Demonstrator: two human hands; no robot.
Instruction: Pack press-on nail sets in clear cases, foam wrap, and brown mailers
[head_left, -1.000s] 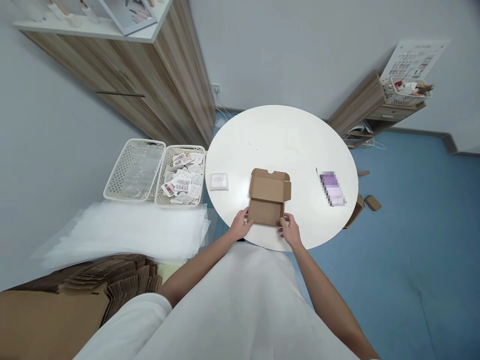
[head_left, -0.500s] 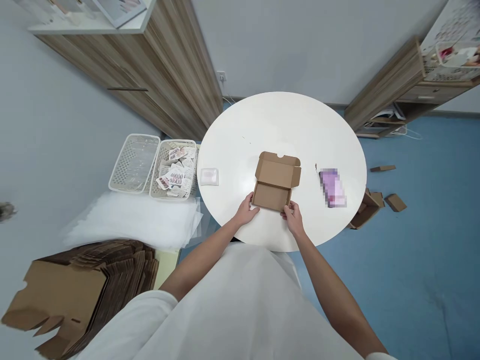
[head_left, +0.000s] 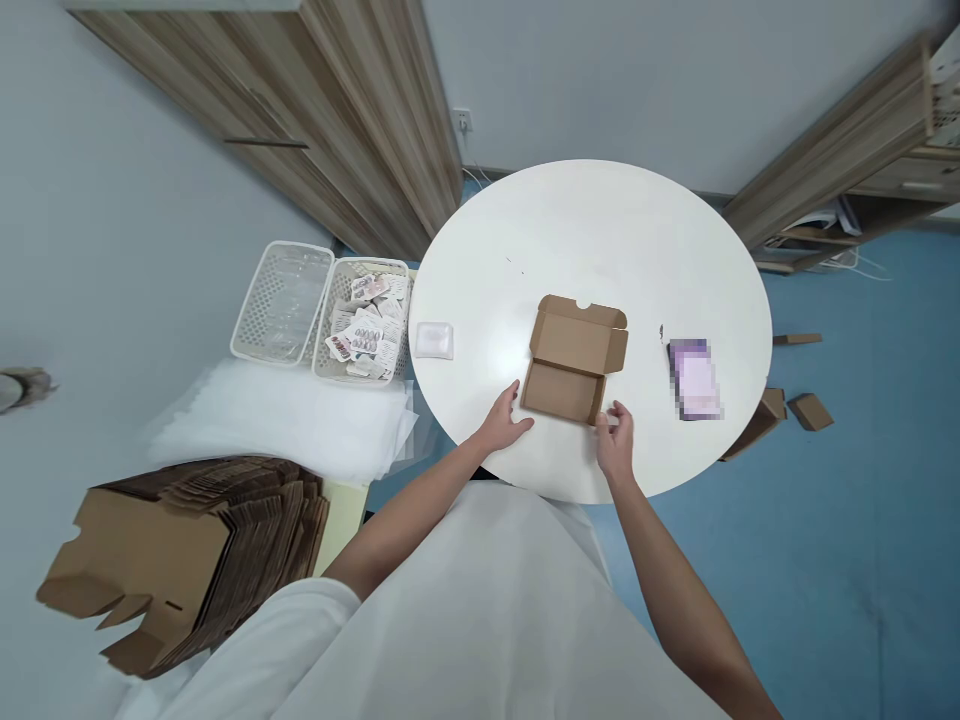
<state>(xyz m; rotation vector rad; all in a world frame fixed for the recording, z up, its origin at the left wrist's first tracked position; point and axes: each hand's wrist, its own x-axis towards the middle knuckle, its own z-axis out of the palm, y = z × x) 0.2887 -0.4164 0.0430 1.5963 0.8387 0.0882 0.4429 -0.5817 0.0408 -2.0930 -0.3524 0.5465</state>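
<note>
A small brown cardboard box (head_left: 564,391) stands on the white oval table (head_left: 592,230), its lid folded back away from me and its inside bare. My left hand (head_left: 505,424) is beside the box's near left corner, thumb and fingers spread, holding nothing. At the near right corner is my right hand (head_left: 616,440), its thumb close to the box's edge and its fingers loosely bent and apart. Whether that thumb still touches the cardboard I cannot tell.
A small white packet (head_left: 434,340) lies at the table's left. Right of the box is a blurred purple item (head_left: 694,380). Left of the table are a white basket (head_left: 321,345) of packaged pieces, clear sheets (head_left: 285,420) and stacked flat cartons (head_left: 150,550). Cardboard pieces (head_left: 810,411) lie on the floor.
Both hands have loosened from the box's near corners and drawn slightly outward. The whole view has shifted a little; the box still stands open on the table.
</note>
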